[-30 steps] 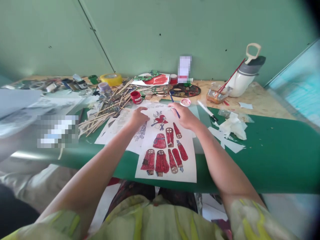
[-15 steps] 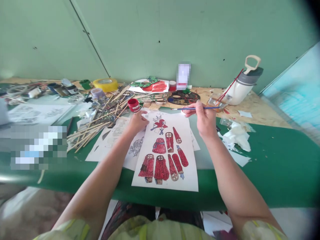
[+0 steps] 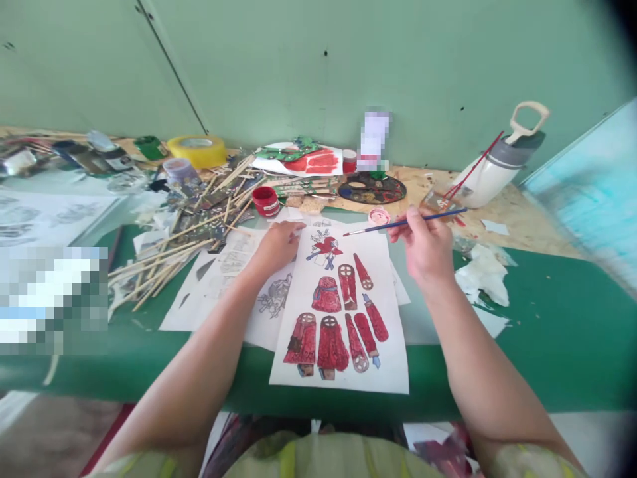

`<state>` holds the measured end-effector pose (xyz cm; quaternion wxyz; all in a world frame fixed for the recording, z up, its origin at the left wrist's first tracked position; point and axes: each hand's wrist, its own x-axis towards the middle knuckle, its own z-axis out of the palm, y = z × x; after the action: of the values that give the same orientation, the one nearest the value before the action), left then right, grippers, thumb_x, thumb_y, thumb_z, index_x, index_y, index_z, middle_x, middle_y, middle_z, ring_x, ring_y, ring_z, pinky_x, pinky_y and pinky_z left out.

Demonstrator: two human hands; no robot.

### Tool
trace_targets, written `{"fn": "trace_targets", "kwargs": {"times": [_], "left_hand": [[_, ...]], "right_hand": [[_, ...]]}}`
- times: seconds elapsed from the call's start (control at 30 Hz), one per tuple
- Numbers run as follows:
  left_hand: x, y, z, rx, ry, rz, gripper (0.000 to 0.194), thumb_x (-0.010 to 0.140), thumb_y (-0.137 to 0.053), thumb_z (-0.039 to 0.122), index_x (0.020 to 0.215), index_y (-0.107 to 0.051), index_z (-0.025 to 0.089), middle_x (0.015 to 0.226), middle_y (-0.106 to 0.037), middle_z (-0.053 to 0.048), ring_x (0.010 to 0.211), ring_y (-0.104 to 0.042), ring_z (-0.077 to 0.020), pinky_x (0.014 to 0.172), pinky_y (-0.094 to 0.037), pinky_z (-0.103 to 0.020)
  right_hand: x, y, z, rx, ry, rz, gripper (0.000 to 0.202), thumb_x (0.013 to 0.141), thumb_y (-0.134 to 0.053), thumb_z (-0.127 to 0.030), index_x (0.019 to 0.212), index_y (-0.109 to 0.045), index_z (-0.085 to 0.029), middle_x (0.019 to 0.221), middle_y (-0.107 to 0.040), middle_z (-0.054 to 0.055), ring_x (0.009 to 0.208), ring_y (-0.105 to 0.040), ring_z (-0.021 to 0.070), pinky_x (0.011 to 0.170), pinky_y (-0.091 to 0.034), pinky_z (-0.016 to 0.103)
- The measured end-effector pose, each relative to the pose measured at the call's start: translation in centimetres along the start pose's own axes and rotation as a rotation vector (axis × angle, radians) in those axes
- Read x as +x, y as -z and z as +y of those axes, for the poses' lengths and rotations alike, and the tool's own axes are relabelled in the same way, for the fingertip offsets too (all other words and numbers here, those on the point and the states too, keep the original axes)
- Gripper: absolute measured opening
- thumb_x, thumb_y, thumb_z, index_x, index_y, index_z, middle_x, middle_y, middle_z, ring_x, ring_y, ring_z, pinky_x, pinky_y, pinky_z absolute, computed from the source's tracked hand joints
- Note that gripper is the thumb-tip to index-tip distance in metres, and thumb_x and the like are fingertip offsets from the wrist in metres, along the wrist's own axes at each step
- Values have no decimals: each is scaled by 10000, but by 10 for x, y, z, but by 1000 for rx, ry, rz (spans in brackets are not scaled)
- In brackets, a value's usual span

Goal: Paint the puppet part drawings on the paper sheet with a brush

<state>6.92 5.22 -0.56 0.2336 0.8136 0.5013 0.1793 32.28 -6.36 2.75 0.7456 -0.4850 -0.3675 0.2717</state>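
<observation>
My right hand grips a thin blue-handled paintbrush, its reddish tip pointing left just above the top of the paper sheet. My left hand lies on the sheet's upper left edge with its fingers stretched out and nothing in them. On the white sheet are printed cut-out figure parts, mostly painted red, with a small red-hooded figure at the top. A red paint jar stands open behind my left hand. Near the brush sits a small lid smeared with pinkish red.
Wooden sticks are heaped at left, near yellow tape and several paint jars. A paint palette lies behind the sheet. At right are a white bottle, a cup holding brushes, and crumpled tissue.
The brush has tilted, its tip dropping lower toward the sheet. My right hand no longer covers the small lid. The camera view has shifted slightly.
</observation>
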Motion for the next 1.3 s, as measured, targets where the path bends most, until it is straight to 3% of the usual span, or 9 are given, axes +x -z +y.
{"fn": "trace_targets", "kwargs": {"times": [0.27, 0.5, 0.8, 1.0, 1.13, 1.3], "left_hand": [[5, -3, 1, 16, -76, -5, 538, 883, -450, 83, 1334, -686, 255, 1301, -731, -51, 1184, -616, -259, 1068, -472, -378], [2, -3, 5, 49, -119, -24, 512, 915, -415, 104, 1349, -657, 226, 1318, -715, -58, 1231, -596, -258, 1102, -451, -401], [-7, -5, 3, 69, -212, -64, 550, 857, -625, 198, 1406, -590, 204, 1451, -610, -103, 1368, -523, -284, 1179, -403, -437], [-6, -4, 6, 7, -139, -83, 498, 859, -651, 196, 1354, -610, 227, 1416, -628, -91, 1203, -631, -263, 1063, -508, -421], [-5, -1, 6, -49, -107, -86, 392, 906, -583, 176, 1293, -624, 228, 1364, -651, -77, 1118, -662, -232, 1014, -531, -394], [-7, -1, 4, -33, -127, -106, 427, 807, -665, 110, 1218, -630, 220, 1292, -652, -74, 1054, -669, -232, 988, -532, -396]], "right_hand": [[2, 2, 8, 3, -20, 25, 334, 826, -779, -465, 735, -660, -167, 559, -634, -13, 464, -583, 107, 459, -461, 237], [-1, 3, 8, -27, -24, -81, 303, 855, -761, -472, 802, -676, -185, 620, -663, -9, 540, -626, 125, 541, -510, 259], [-9, -2, 11, -53, -108, -156, 230, 793, -813, -412, 810, -736, -197, 728, -694, 9, 656, -663, 140, 670, -574, 307], [-16, -8, 10, 13, -158, -192, 131, 814, -771, -356, 849, -730, -236, 830, -746, 32, 766, -729, 194, 770, -613, 392], [-17, -10, 11, -9, -113, -181, 157, 885, -689, -360, 839, -719, -213, 804, -731, 38, 719, -722, 184, 713, -610, 362], [-17, -11, 16, -28, -104, -113, 142, 878, -679, -308, 786, -686, -201, 644, -695, 15, 581, -663, 152, 576, -549, 291]]}}
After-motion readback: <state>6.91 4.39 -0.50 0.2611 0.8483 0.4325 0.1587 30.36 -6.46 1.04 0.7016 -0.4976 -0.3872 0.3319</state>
